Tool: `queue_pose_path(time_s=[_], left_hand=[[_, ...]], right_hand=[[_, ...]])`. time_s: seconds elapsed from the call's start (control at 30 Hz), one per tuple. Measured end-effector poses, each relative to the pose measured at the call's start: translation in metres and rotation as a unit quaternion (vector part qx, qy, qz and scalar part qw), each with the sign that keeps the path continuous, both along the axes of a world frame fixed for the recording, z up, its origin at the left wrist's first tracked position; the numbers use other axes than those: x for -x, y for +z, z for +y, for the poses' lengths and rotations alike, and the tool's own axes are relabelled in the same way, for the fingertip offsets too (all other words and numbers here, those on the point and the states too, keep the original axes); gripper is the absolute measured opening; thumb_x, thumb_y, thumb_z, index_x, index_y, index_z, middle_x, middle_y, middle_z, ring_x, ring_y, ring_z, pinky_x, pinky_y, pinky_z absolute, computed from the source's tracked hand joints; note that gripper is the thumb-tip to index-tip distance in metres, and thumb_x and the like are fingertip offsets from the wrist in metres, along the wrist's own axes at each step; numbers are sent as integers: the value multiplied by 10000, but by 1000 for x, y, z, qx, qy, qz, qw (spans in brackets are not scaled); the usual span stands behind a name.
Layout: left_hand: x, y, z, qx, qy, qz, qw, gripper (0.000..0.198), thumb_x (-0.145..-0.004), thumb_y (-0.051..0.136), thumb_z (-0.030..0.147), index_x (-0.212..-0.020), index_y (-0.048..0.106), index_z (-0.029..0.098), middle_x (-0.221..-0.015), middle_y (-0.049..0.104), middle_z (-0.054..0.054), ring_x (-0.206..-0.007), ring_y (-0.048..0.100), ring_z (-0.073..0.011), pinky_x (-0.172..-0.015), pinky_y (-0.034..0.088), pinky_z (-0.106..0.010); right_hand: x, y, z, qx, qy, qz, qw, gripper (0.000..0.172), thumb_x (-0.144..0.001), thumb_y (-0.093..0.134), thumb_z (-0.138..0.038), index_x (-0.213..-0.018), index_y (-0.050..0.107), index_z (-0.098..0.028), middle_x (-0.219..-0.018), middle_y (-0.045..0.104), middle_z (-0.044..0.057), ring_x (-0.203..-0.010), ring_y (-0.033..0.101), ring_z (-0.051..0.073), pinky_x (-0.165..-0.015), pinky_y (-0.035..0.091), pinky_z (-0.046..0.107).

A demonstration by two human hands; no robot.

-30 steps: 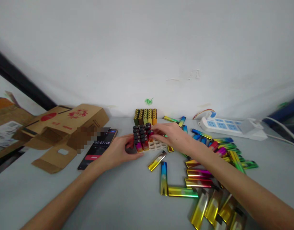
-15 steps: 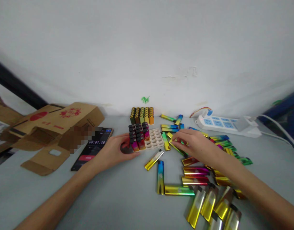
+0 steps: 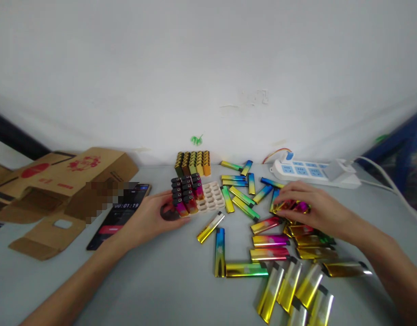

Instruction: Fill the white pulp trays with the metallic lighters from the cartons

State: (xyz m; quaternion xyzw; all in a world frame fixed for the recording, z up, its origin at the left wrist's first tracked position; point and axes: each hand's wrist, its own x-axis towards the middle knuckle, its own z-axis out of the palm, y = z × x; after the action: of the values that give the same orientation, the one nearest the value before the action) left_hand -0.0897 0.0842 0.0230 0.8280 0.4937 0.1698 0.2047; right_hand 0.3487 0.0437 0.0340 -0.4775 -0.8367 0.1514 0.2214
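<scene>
My left hand [image 3: 154, 216] is curled round the near left corner of a white tray [image 3: 212, 195] with round-cornered slots. Black-topped lighters [image 3: 185, 192] with magenta, red and gold bodies stand upright in the tray's left rows; its right slots show bare. Over the pile on the right, my right hand [image 3: 308, 206] is closed, fingers bent down on a shiny magenta-and-gold lighter [image 3: 301, 206]; its fingertips are partly hidden. Around that hand lie loose lighters: red-gold [image 3: 267, 225], magenta-gold [image 3: 271, 240], green-yellow [image 3: 245, 208] and silver-gold [image 3: 270, 292].
A second block of upright gold-topped lighters [image 3: 193, 163] stands behind the tray by the wall. On the right is a white power strip [image 3: 300, 172] with cables. A phone [image 3: 118, 217] showing a timer and an open cardboard box [image 3: 93, 167] lie on the left.
My right hand has moved right, from the green-yellow lighters near the tray to the red and gold pile. My left hand stays at the tray. The view has shifted slightly.
</scene>
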Motion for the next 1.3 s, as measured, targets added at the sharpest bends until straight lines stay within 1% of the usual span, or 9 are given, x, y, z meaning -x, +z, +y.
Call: queue_pose_path(time_s=[0.23,0.33,0.47,0.57,0.8,0.93,1.0,1.1,1.3], left_hand=[[0,1,-1,0,9,3,1000,384,-805,773,553,-942,776,195,-761,675,-24,-610,524,-171,-554,389,-292],[0,2,-1,0,13,-1,1000,386,-793,775,565,-914,770,199,-751,668,-27,-614,530,-180,-559,397,-301],[-1,3,-1,4,20,0,1000,388,-789,770,566,-904,760,195,-737,656,-28,-612,537,-187,-556,396,-305],[-1,2,-1,-5,18,9,1000,389,-794,759,579,-873,737,198,-729,646,-22,-620,542,-183,-564,404,-296],[0,0,0,-14,7,18,1000,414,-812,745,601,-877,739,192,-716,629,-16,-610,527,-180,-563,396,-297],[-1,2,0,-1,2,3,1000,400,-810,748,571,-972,779,206,-779,688,-36,-618,538,-186,-564,408,-303],[-1,3,-1,1,1,-3,1000,389,-807,756,562,-980,778,214,-790,701,-35,-620,536,-184,-565,408,-302],[-2,3,-1,-3,2,-13,1000,366,-787,774,555,-928,762,217,-757,688,-25,-612,520,-178,-560,399,-298],[-3,5,0,-4,8,-17,1000,355,-781,768,546,-898,747,211,-713,653,-15,-597,511,-175,-543,381,-300]], right_hand=[[26,-5,-12,42,33,-47,997,84,-930,792,-370,-959,802,-292,-1191,683,103,-1164,655,343,-996,568,550],[27,0,-12,73,36,-2,997,133,-952,767,-410,-981,774,-280,-1194,703,96,-1138,675,319,-980,581,505],[30,11,-13,156,1,83,984,242,-967,735,-496,-1059,764,-275,-1035,774,67,-874,721,249,-753,613,387],[32,16,-14,178,-11,173,969,294,-933,778,-500,-1090,780,-252,-1075,791,82,-946,735,254,-829,620,398],[62,4,-14,246,-111,455,849,401,-820,875,-558,-1017,759,-229,-1014,799,68,-900,748,221,-846,622,375],[87,5,-19,293,-67,545,783,391,-892,779,-606,-991,664,-246,-932,764,49,-804,724,211,-796,630,407],[96,8,-20,325,-42,564,759,370,-914,758,-592,-1012,604,-269,-780,674,-24,-602,607,152,-640,604,349],[104,15,-15,361,-43,565,741,393,-926,727,-617,-1076,572,-287,-679,465,-97,-473,317,92,-414,361,197],[120,28,7,379,-73,534,753,548,-890,582,-706,-664,400,-241,-584,214,-102,-489,107,87,-423,116,213]])
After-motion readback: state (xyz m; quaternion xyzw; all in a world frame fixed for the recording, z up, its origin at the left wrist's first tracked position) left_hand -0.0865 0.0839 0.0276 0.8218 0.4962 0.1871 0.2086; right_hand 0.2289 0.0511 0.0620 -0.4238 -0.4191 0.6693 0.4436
